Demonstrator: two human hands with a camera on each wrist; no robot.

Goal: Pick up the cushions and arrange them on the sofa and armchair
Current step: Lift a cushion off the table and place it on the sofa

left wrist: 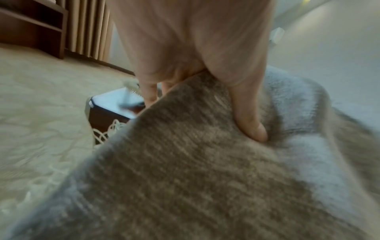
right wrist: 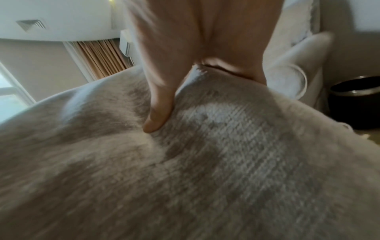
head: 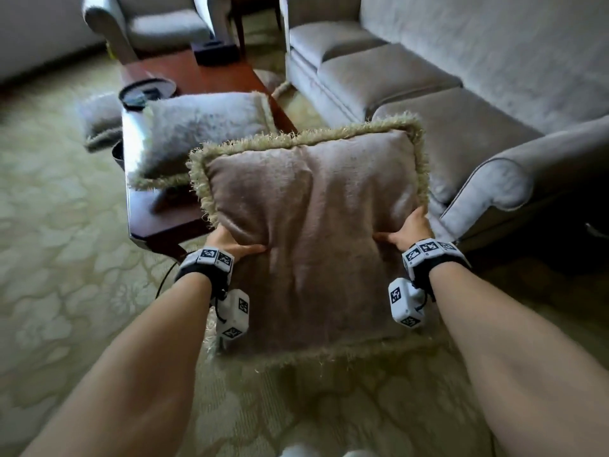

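Both hands grip cushion [head: 313,225]: left hand [head: 227,244] & right hand [head: 410,230] on opp. sides. Thumbs press top face, fingers curl under edges. Sofa [head: 428,94] just beyond.

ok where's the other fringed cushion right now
In the head view, the second cushion lies on the coffee table, left of the sofa.

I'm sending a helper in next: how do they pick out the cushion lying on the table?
Find the dark wooden table left of the sofa. The cushion lies on its near end, beside a round black tray. It alone is on the table: one is held, the others are on the carpet.
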